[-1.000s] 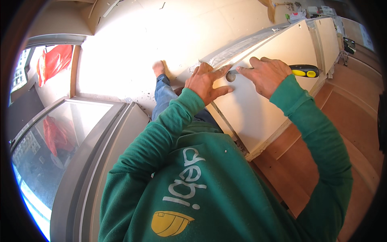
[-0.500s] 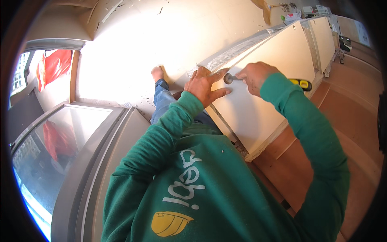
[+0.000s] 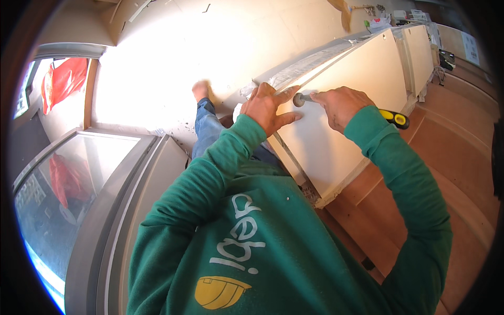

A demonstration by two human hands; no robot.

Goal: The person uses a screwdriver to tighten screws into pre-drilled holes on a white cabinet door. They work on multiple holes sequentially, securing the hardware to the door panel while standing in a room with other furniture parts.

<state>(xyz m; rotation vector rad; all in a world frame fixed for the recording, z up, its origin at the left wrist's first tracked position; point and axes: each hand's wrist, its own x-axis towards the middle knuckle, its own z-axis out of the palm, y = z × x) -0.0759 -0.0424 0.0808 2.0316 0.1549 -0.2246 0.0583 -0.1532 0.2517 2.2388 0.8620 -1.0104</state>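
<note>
My right hand (image 3: pixel 344 107) is closed around a hammer (image 3: pixel 299 100), close to its round grey head. The head is over the cream panel (image 3: pixel 362 79), near its left edge; whether it touches the panel I cannot tell. Behind the wrist sticks out the hammer's black-and-yellow handle end (image 3: pixel 394 118). My left hand (image 3: pixel 265 109) rests at the panel's edge, thumb and index finger spread on either side of the hammer head. Its other fingers are bent over the edge and partly hidden. Nothing shows between the left fingers.
A second pale panel (image 3: pixel 418 50) lies beyond the first, with bags and boxes farther off. Clear plastic wrap (image 3: pixel 315 58) runs along the left side. On my left stands a grey-framed glass door (image 3: pixel 79 194); a red cloth (image 3: pixel 65 81) hangs behind it. Brown sheets (image 3: pixel 446 142) cover the right floor.
The hammer head and my right hand have shifted only slightly, with the right wrist turned a little lower. My left hand stays at the panel's edge. The whole view has moved a little.
</note>
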